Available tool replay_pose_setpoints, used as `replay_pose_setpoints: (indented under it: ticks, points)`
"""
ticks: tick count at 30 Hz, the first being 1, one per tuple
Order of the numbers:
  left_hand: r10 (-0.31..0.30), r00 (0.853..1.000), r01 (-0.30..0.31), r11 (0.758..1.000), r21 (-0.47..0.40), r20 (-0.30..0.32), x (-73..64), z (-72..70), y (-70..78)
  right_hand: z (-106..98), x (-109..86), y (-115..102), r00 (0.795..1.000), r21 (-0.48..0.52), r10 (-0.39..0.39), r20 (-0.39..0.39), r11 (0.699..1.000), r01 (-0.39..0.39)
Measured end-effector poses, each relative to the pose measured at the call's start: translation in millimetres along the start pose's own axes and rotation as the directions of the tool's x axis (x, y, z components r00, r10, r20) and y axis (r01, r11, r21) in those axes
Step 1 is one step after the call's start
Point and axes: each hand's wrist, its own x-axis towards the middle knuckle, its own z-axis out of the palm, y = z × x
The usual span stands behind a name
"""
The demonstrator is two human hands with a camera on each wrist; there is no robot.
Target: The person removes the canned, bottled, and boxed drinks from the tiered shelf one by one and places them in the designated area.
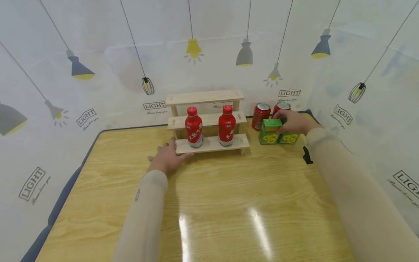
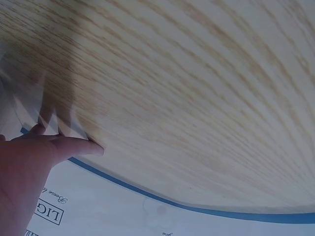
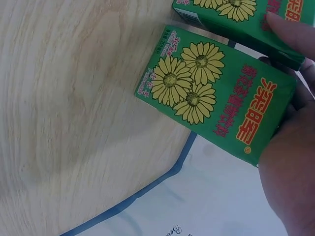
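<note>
In the head view my right hand (image 1: 294, 123) pinches the left of two green drink cartons (image 1: 270, 131), thumb on its front and a finger at the back of its top. The other green carton (image 3: 211, 93), printed with yellow flowers, stands beside it under my hand. My left hand (image 1: 167, 157) lies at the left end of the lowest step of a wooden shelf (image 1: 212, 144), fingers spread and thumb along the front edge. Whether it presses on the shelf is unclear. Two red bottles (image 1: 194, 127) with red caps, the second bottle (image 1: 227, 125) to the right, stand on the shelf.
Behind the cartons stand two red cans, one can (image 1: 260, 116) plainly visible, the other can (image 1: 282, 106) partly hidden by my right hand. A black object (image 1: 307, 155) is by my right wrist. Patterned white cloth (image 1: 209, 65) borders the wooden table (image 1: 229, 203).
</note>
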Motion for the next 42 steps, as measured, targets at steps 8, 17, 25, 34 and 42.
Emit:
replay_pose_setpoints:
  ticks: [8,17,25,34,42]
  points:
    - [-0.004,1.000,0.004,1.000,0.004,0.012,4.3,0.1,-3.5,-22,-9.3,-50,0.958,0.148,-0.094,-0.270,0.979,0.138]
    - [0.028,0.999,-0.028,0.999,-0.015,-0.029,9.5,-2.8,0.5,27,-29.1,-173,0.962,0.243,-0.052,-0.266,0.963,0.119]
    - [0.011,1.000,-0.011,1.000,-0.008,0.014,7.1,0.5,1.9,126,-10.9,-179,0.920,0.606,0.125,-0.370,0.784,0.138]
    - [0.003,1.000,-0.003,1.000,-0.004,0.005,-0.4,0.7,-1.4,157,-13.3,-186,0.793,0.686,0.273,-0.545,0.688,0.234]
    - [0.003,1.000,-0.004,1.000,-0.031,-0.016,2.7,6.0,-3.9,138,-52.5,-170,0.695,0.705,0.372,-0.616,0.653,0.275]
